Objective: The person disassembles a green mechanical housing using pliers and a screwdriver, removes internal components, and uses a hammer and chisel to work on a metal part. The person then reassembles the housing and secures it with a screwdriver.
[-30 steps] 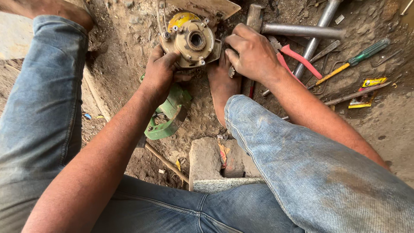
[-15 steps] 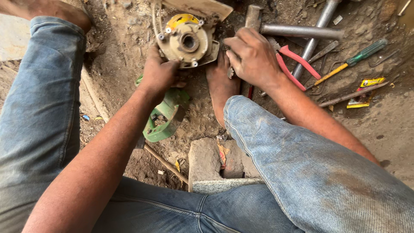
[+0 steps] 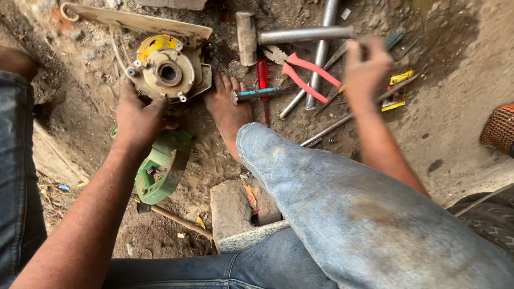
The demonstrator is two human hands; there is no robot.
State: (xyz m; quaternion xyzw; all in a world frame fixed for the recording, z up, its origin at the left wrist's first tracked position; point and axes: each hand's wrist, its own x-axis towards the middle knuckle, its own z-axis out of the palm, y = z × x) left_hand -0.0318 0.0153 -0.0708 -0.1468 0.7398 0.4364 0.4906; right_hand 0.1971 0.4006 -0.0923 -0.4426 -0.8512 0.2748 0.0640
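- Down at the dirt floor, I see the left hand (image 3: 140,116) clamped on the lower edge of the round metal housing (image 3: 168,69), fingers curled under its rim.
- Housing sits on the ground, beige with a yellow patch on top, centre bore facing up, bolts sticking out around the rim.
- Flat beige plate (image 3: 134,22) lies just behind the housing, touching it.
- Green ring part (image 3: 160,171) lies on the ground under the left wrist.
- Right hand (image 3: 367,67) is up over the tool pile, blurred; fingers look curled, and I cannot tell if it grips anything.
- Under and beside that hand: green-handled screwdriver (image 3: 393,38), yellow packet (image 3: 397,88), thin metal rods (image 3: 342,124).
- Left of it: red-handled pliers (image 3: 308,72), hammer (image 3: 246,37) with its steel handle, long steel pipe (image 3: 321,51).
- Bare foot (image 3: 230,109) rests between housing and tools, a blue-handled tool (image 3: 262,94) lying across its toes, a red-handled screwdriver (image 3: 262,75) just beside.
- Stone block (image 3: 233,211) sits near the knee.
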